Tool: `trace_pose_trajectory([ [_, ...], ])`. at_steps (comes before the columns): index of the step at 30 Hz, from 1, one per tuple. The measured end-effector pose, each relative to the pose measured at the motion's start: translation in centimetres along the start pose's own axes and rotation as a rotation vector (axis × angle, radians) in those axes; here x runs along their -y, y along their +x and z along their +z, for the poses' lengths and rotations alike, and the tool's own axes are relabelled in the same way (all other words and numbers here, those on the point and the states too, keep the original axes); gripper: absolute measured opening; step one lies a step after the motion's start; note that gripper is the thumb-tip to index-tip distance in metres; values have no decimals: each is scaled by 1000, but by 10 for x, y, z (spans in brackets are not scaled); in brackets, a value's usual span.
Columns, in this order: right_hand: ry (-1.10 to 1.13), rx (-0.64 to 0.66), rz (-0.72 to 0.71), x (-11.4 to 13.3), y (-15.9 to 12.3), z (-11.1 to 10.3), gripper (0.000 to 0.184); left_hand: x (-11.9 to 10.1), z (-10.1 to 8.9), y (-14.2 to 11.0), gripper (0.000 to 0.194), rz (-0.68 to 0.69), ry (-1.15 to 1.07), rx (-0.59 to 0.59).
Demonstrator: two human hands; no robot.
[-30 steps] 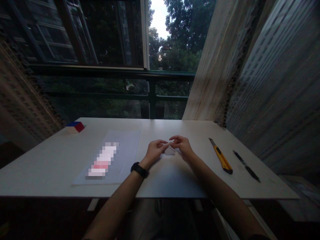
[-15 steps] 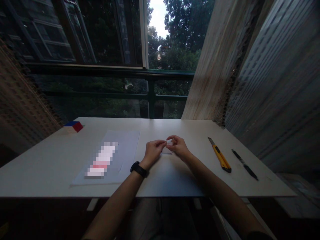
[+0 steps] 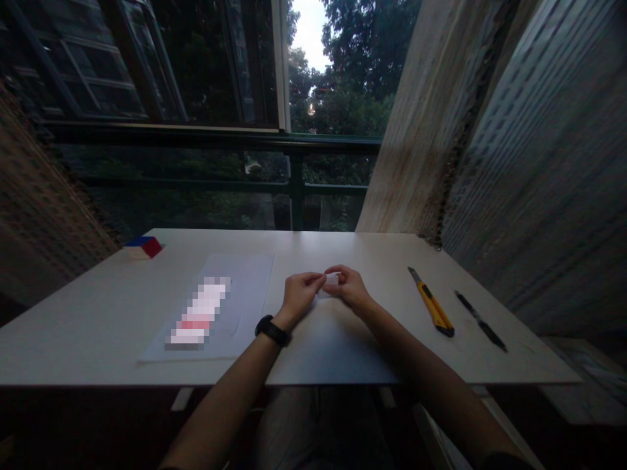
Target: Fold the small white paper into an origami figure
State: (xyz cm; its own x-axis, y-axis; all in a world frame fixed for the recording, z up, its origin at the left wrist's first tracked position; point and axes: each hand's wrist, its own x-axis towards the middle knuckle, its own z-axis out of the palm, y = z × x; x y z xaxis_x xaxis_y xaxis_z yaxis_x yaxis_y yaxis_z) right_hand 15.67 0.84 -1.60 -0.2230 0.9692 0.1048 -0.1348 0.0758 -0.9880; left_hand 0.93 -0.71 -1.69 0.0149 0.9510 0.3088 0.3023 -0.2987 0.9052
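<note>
Near the middle of the table, my left hand (image 3: pixel 302 292) pinches the left side of a small piece of white paper (image 3: pixel 332 281) between thumb and fingertips. My right hand (image 3: pixel 351 287) is closed on the same piece from the right, its index finger arched above and its thumb below. The two hands almost meet, just above the tabletop. Fingers cover much of the small piece, so its full shape is hidden. A black watch sits on my left wrist.
On the white table (image 3: pixel 313 352), white sheets (image 3: pixel 252 287) with a blurred-out strip lie left of my hands. A red, blue and white cube (image 3: pixel 144 247) stands at the far left. To the right lie a yellow utility knife (image 3: pixel 432 303) and a black pen (image 3: pixel 481 321).
Both hands stay in nearly the same place, with only slight finger movement around the small paper. The dark line seen below it earlier no longer shows.
</note>
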Motion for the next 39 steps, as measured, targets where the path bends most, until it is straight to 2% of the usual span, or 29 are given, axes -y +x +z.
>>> trace_pose_trajectory([
  [4,17,-4,13,2,1,1,43,1,1,0,30,-7,-53,21],
  [8,7,-16,-37,-1,1,2,40,0,-1,1,31,-18,-60,7],
  [16,-8,22,-54,-4,2,-1,42,-4,-2,0,31,-49,-78,6],
  [25,-185,7,-151,-5,4,-4,34,-7,-2,0,29,-65,-93,-3],
  [32,-183,-111,-92,-5,6,-5,33,-2,-2,2,27,-88,-111,-5],
  [39,-85,-142,-31,-4,9,-7,34,2,-1,2,30,-38,-26,3],
])
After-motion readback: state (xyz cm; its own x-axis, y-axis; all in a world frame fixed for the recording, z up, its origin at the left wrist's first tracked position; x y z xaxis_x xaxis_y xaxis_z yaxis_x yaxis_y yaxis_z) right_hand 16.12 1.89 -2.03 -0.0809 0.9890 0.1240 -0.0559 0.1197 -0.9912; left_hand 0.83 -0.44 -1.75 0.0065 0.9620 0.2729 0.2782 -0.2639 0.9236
